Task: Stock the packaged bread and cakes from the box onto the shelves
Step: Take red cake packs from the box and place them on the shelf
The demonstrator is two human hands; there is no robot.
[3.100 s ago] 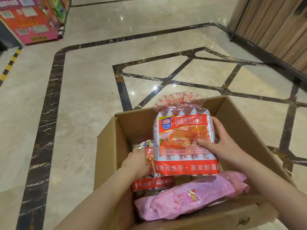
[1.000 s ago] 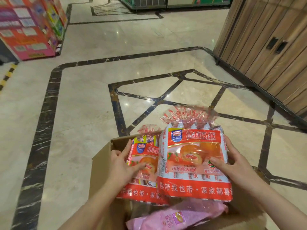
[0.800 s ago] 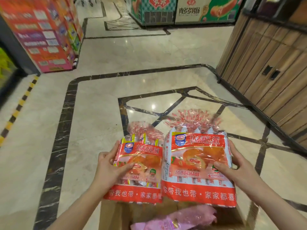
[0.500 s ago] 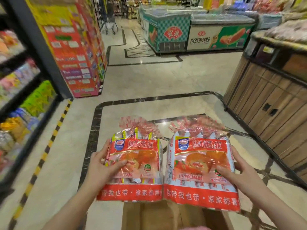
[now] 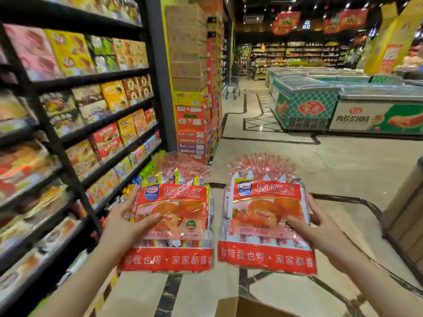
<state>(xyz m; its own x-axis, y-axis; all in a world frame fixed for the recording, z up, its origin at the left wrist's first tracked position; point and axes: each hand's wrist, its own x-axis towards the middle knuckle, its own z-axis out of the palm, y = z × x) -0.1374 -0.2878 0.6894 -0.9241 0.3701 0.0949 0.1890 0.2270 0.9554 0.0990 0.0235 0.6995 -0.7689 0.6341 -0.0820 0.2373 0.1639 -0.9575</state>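
Observation:
I hold two red and clear cake packs upright at chest height above the floor. My left hand (image 5: 123, 227) grips the left cake pack (image 5: 174, 220) by its left edge, thumb across the front. My right hand (image 5: 320, 227) grips the right cake pack (image 5: 267, 216) by its right edge. The packs are side by side with a narrow gap between them. Only a corner of the cardboard box (image 5: 251, 307) shows at the bottom edge. The black shelves (image 5: 96, 124) full of packaged cakes stand close on my left.
A tall stack of cartons (image 5: 192, 88) stands at the shelf's far end. Chest freezers (image 5: 343, 106) line the right across a marble aisle. A wooden counter (image 5: 407, 213) is at the right edge. A shopping cart (image 5: 232, 88) stands far down the aisle.
Both packs came up out of the box, one in each hand. My view lifted from the box and floor toward the shelves on the left; the box dropped almost out of sight.

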